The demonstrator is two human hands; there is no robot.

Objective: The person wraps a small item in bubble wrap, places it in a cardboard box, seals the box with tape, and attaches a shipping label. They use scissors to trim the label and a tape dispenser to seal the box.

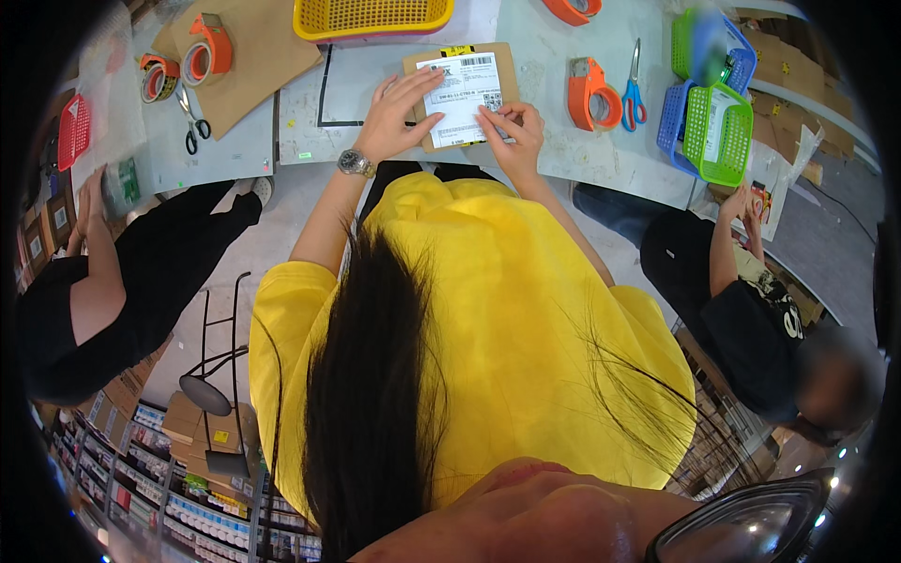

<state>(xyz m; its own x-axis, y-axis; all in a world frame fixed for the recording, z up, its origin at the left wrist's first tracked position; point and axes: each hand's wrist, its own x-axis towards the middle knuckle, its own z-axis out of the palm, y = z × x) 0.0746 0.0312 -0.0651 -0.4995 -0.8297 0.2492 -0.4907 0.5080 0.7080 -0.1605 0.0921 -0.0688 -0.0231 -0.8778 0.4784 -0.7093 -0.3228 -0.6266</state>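
A flat brown cardboard parcel (pixel 507 67) lies on the worktable in front of me, with black-and-yellow tape (pixel 457 51) at its far edge. On its top sits a white shipping label (pixel 457 116) bearing print and codes. My left hand (pixel 398 112) rests on the label's left side, fingers spread over it and thumb near its lower part. The fingertips of my right hand (pixel 517 141) touch the label's lower right side. Whether they pinch its edge or only press on it is unclear. A metal wristwatch (pixel 356 162) is on my left wrist.
Orange tape dispensers (pixel 591 95) and blue-handled scissors (pixel 633 98) lie to the right, near green and blue baskets (pixel 718 134). Black-handled scissors (pixel 188 119) and more dispensers (pixel 206 53) are left. A yellow basket (pixel 373 17) stands beyond the parcel. Co-workers flank me on both sides.
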